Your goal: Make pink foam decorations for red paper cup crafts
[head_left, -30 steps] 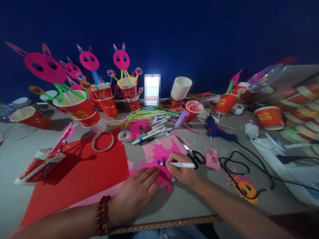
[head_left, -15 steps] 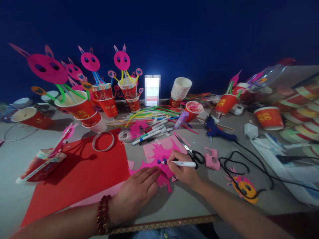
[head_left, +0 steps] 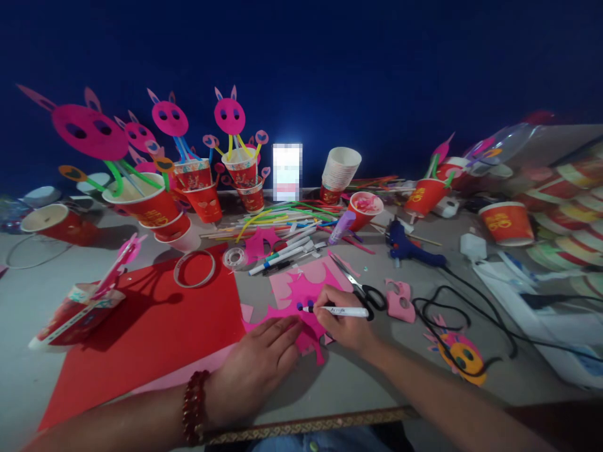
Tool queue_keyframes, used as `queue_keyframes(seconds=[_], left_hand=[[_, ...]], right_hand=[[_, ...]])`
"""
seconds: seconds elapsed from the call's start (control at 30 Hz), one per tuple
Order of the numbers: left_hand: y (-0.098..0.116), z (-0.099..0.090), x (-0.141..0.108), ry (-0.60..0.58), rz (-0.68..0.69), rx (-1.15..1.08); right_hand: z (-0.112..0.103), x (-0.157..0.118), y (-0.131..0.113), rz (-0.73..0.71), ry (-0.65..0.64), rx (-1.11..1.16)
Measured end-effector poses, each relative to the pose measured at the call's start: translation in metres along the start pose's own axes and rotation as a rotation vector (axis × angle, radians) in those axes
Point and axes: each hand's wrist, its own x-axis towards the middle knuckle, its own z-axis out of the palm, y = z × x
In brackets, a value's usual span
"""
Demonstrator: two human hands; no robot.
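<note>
My right hand (head_left: 346,320) is closed around a white acrylic marker (head_left: 347,311), its tip at a dark blue spot on a bright pink paper cut-out (head_left: 308,342) with a jagged outline. Two dark blue spots show on that paper. My left hand (head_left: 261,361) lies flat, fingers stretched out, with its fingertips on the left part of the cut-out. Beneath the cut-out is a paler pink sheet (head_left: 279,286). Scissors (head_left: 365,290) with black handles lie just beyond my right hand, beside a pale pink paper scrap (head_left: 399,301) with holes.
Left of my hands lies a red sheet (head_left: 188,326) with a tape roll (head_left: 195,269) on it. Decorated paper cups (head_left: 157,207) stand at the back left. Markers (head_left: 287,254) lie ahead. A blue glue gun (head_left: 414,251) and its black cord (head_left: 464,289) are at right.
The marker and my right hand have shifted very slightly left. My left hand stays in place on the paper.
</note>
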Motion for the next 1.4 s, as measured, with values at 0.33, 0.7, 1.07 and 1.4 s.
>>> queue_keyframes(seconds=[0.33, 0.7, 1.07, 1.4], left_hand=[[-0.0006, 0.0041, -0.0026, -0.014, 0.004, -0.009], [-0.0004, 0.0032, -0.0018, -0.028, 0.002, 0.001], [-0.0003, 0.0051, -0.0031, -0.031, -0.01, -0.005], [-0.0001, 0.0041, -0.0022, -0.038, -0.008, 0.004]], right_hand=[[0.0001, -0.0003, 0.0007, 0.015, 0.013, -0.002], [0.0002, 0.0001, 0.0008, 0.003, 0.003, -0.01], [0.0005, -0.0005, 0.0008, -0.001, -0.013, -0.021], [0.0005, -0.0001, -0.0008, 0.012, -0.003, -0.016]])
